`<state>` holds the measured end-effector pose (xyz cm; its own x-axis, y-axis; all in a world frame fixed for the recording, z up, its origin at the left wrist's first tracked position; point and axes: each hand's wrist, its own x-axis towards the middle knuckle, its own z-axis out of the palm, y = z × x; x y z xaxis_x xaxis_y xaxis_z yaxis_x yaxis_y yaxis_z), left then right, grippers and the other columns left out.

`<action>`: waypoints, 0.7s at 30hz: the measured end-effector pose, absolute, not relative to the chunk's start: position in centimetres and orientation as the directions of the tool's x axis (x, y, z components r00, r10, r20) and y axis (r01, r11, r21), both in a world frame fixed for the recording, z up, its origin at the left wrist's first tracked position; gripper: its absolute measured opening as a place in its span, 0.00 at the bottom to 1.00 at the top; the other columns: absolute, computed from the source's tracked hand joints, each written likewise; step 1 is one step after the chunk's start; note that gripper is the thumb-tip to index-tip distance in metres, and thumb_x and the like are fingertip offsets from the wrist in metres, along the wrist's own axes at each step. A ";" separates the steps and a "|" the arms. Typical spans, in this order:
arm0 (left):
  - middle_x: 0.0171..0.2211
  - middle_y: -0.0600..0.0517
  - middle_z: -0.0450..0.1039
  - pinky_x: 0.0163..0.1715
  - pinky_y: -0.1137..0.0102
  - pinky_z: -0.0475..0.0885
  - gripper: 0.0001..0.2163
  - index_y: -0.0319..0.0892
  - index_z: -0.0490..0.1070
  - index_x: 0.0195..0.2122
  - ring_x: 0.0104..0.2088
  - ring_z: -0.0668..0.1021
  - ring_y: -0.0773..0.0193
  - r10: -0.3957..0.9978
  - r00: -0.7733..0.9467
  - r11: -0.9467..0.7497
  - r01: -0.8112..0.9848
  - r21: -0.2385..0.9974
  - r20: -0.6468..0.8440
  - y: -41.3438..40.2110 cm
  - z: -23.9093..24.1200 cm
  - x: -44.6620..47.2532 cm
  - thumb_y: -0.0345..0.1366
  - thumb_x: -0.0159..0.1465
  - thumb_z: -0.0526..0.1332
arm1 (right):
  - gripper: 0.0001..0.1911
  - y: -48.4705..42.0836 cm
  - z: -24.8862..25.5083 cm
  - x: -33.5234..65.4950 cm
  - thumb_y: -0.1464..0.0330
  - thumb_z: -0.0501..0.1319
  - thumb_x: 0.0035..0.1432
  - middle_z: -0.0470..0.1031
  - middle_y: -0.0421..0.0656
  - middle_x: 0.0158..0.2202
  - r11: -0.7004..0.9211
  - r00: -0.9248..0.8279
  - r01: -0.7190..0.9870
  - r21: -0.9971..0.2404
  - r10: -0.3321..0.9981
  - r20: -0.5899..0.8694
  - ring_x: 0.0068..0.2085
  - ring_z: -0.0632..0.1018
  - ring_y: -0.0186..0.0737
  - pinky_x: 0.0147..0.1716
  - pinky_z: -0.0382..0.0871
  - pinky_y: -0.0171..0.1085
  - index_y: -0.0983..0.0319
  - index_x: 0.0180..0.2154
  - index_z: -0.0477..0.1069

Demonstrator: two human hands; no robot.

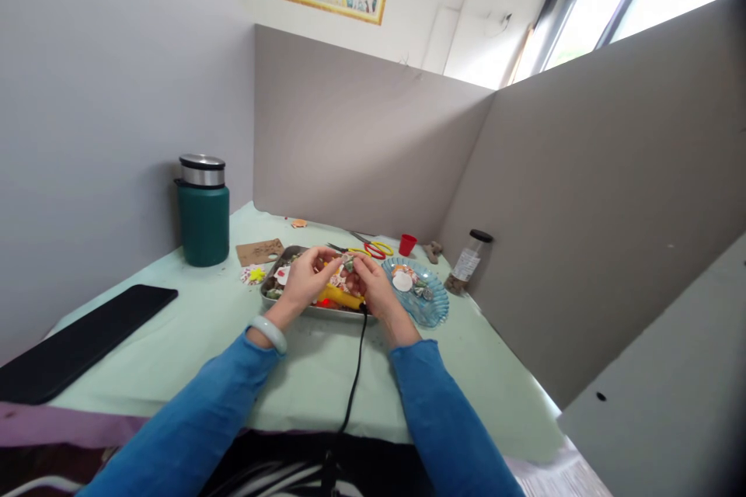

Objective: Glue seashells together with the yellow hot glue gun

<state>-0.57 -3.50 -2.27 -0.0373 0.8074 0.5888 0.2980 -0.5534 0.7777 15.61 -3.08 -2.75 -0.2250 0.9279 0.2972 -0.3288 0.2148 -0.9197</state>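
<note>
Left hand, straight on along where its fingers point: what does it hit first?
The small greenish piece at the left hand's fingertips, then almost at once the right hand facing it above the metal tray. Depth is hard to judge.

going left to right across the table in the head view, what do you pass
black pad → green flask → brown card → left hand → right hand → blue glass plate → jar with black lid
</note>
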 end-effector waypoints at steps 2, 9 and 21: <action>0.34 0.48 0.77 0.31 0.69 0.71 0.17 0.39 0.74 0.41 0.31 0.76 0.62 0.834 0.005 -0.538 0.231 0.811 0.552 -3.4 -2.1 -0.5 0.45 0.55 0.67 | 0.24 -3.1 -2.8 15.6 0.53 0.67 0.52 0.73 0.37 0.23 0.229 -0.243 -0.336 -0.914 0.916 0.319 0.22 0.71 0.32 0.19 0.57 0.29 0.60 0.45 0.70; 0.31 0.49 0.76 0.33 0.68 0.72 0.19 0.38 0.74 0.40 0.31 0.77 0.62 0.884 0.098 -0.460 0.017 0.888 0.457 -3.7 -1.8 -0.2 0.44 0.51 0.69 | 0.24 -3.2 -2.8 15.6 0.53 0.65 0.55 0.76 0.38 0.24 0.278 -0.305 -0.288 -0.916 0.881 0.363 0.24 0.74 0.34 0.23 0.61 0.31 0.60 0.47 0.68; 0.40 0.44 0.79 0.43 0.64 0.73 0.20 0.37 0.75 0.42 0.41 0.79 0.57 0.867 0.110 -0.482 -0.069 0.874 0.487 -3.2 -2.1 -0.4 0.43 0.52 0.70 | 0.26 -3.7 -2.3 15.1 0.55 0.67 0.51 0.72 0.37 0.26 0.356 -0.205 -0.197 -0.914 0.897 0.393 0.25 0.73 0.34 0.21 0.63 0.31 0.58 0.50 0.70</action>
<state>-0.39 -3.23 -2.12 0.1104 0.8666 0.4865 -0.0686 -0.4817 0.8736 15.13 -3.67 -2.35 -0.2048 0.8965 0.3929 -0.1967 0.3555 -0.9138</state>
